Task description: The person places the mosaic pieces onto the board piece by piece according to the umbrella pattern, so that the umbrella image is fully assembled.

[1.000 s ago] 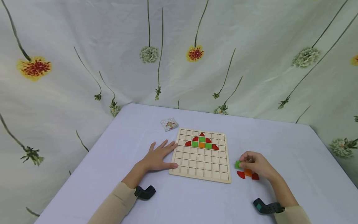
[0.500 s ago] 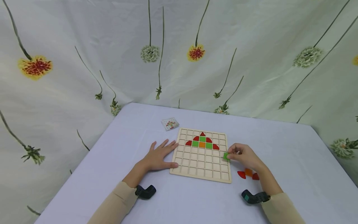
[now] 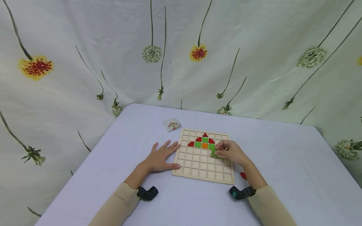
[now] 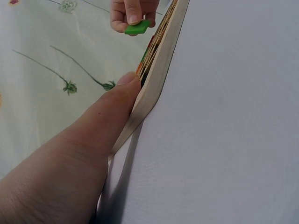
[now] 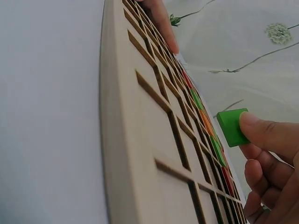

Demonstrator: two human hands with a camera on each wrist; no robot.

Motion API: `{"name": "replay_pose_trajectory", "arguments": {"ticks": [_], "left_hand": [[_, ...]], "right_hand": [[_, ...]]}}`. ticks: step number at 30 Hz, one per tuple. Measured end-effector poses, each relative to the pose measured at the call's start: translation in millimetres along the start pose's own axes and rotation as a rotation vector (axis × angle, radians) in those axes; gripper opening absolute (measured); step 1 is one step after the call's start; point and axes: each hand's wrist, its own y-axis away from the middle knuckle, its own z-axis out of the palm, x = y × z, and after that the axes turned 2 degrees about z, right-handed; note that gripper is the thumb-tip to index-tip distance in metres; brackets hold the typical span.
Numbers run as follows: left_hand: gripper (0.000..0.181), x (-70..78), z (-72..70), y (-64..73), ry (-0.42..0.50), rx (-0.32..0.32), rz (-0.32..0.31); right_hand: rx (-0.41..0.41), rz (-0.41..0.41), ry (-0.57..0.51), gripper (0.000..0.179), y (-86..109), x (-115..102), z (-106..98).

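My right hand [image 3: 230,153] pinches a green square tile [image 5: 232,127] between thumb and fingers, just above the wooden grid board [image 3: 195,171]. In the left wrist view the tile hangs clear of the board's surface. Spread out at the board's left edge, my left hand [image 3: 160,159] rests with its thumb and fingertips on the rim. Tiles set in the upper cells form a stepped shape: a red triangle [image 3: 205,135] on top, red quarter-rounds [image 3: 191,144] at the sides, green squares [image 3: 197,144] and an orange square [image 3: 204,145] between. The right hand hides the rightmost red piece in the head view.
A small card [image 3: 172,125] printed with a coloured grid pattern lies behind the board's left corner. Right of the board a red piece [image 3: 244,175] shows beside my right forearm, which covers the other loose tiles. A flower-printed cloth [image 3: 181,62] hangs behind the white table.
The green tile has been lifted from the loose pieces on the right and carried left over the board in my right hand. My left hand stays in place.
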Motion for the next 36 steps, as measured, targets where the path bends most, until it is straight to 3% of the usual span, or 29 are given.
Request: {"name": "replay_pose_trajectory", "arguments": {"ticks": [7, 18, 36], "left_hand": [[0.093, 1.5, -1.4, 0.1, 0.006, -0.003, -0.003], [0.093, 2.8, -2.8, 0.1, 0.014, -0.004, -0.002], [0.095, -0.2, 1.3, -0.9, 0.012, 0.0, -0.004]], "right_hand": [[0.029, -0.043, -0.044, 0.015, -9.6, -4.9, 17.1], [0.095, 0.008, 0.01, 0.008, -13.3, -14.1, 37.0], [0.098, 0.026, 0.107, 0.02, -13.4, -12.1, 41.9]]}}
